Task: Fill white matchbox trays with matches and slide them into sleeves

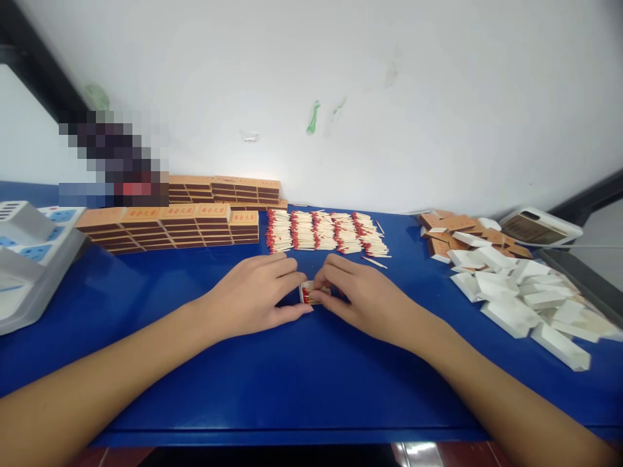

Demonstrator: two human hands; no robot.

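Between my hands, on the blue table, lies a small white matchbox tray [306, 284] with red-headed matches [306, 296] in it. My left hand [263, 289] grips the tray's left end between thumb and fingers. My right hand [354, 288] is closed at the tray's right side, its thumb and fingertips pinched over the matches inside; whether single matches are between them is partly hidden. Just beyond my hands, loose matches [325, 231] lie in several side-by-side piles, red heads mostly to the left.
Stacked matchboxes [195, 226] stand at the back left, beside a white power strip [34, 272]. To the right are heaped white empty trays [511, 292], brown matchbox sleeves [452, 227] and a phone [540, 227]. A white wall [370, 78] rises behind the blue table [292, 389].
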